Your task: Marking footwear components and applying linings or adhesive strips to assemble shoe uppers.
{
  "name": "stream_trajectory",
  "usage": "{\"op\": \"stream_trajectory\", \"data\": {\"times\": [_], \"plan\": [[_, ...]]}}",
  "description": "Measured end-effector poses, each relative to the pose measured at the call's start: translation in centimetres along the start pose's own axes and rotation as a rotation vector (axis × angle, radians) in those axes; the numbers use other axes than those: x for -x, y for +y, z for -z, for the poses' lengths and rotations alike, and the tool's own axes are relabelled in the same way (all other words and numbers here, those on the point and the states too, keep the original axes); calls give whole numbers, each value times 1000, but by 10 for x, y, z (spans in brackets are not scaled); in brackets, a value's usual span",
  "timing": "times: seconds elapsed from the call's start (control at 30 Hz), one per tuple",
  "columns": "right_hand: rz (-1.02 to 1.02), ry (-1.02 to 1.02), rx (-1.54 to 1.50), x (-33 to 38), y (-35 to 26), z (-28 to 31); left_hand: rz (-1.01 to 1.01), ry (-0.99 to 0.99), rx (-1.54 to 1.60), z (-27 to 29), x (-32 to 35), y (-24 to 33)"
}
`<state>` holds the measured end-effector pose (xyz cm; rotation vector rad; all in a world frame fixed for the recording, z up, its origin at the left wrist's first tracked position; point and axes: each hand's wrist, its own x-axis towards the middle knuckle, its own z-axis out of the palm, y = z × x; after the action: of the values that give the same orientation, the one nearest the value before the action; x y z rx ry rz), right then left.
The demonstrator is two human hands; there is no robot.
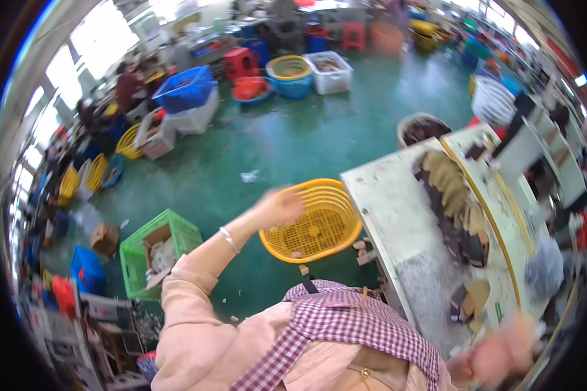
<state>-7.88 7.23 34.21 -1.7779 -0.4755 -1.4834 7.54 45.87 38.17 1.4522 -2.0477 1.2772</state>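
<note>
My left hand (pixel 277 207) was stretched out over the near rim of the round yellow plastic mesh basket (pixel 319 225) that stood on the green floor (pixel 274 143) just beside the workbench; the hand was blurred, so I could not tell whether the fingers were loose or closed on anything. My right hand (pixel 502 352) was low at the front edge of the white, scuffed workbench (pixel 385 195), also smeared by motion, its grip equally unreadable. To do this well, I judged, the reach had to stay over the basket's mouth so that small pieces landed inside rather than on the floor, where a few tan wooden offcuts (pixel 362 251) already lay by its foot. On the bench a heap of tan and dark flat pieces (pixel 453 195) ran along its length. Around me the room was a crowded workshop: a green plastic crate (pixel 153 251) holding cardboard, a blue crate (pixel 186 88) on a white one, more yellow baskets along the left wall.
</note>
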Motion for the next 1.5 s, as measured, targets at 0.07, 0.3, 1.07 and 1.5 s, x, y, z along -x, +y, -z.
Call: {"op": "stream_trajectory", "data": {"times": [0.07, 0.3, 1.07, 1.5], "plan": [[-644, -353, 506, 72, 26, -5, 62, 6, 140, -38, 30, -2], [-1262, -576, 739, 412, -37, 50, 58, 18, 921, -202, 298, 20], [-836, -238, 1135, 313, 78, 293, 738, -1424, 793, -427, 78, 112], [-1667, 266, 435, 293, 12, 432, 568, -842, 1370, -442, -212, 271]]}}
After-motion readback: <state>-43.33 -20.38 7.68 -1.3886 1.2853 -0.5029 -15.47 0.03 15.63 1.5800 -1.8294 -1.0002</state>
